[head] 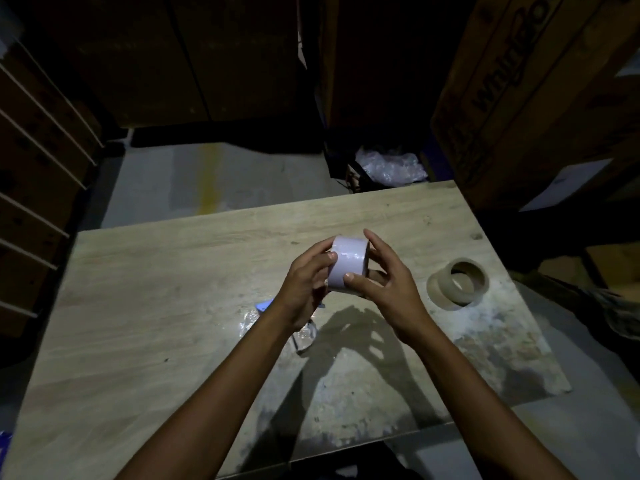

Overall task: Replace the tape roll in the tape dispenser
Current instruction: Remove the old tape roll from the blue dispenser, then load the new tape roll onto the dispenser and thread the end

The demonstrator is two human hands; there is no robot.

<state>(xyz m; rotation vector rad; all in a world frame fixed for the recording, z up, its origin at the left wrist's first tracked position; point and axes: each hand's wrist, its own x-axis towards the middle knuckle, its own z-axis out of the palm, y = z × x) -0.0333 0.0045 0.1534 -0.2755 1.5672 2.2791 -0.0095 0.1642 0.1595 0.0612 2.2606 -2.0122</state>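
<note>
Pale wooden table [145, 289] under dim light, seen from above. Left hand [304, 289] and right hand [388, 285] together grip 1 wide pale lavender tape roll [348, 263], lifted above the table centre, thumbs pressed on its outer face. Beneath the left wrist lies a clear plastic item [304, 336], partly hidden; whether it is the dispenser cannot be told. At right rest 2 empty brown cardboard tape cores [457, 284], touching, near the table's right edge
</note>
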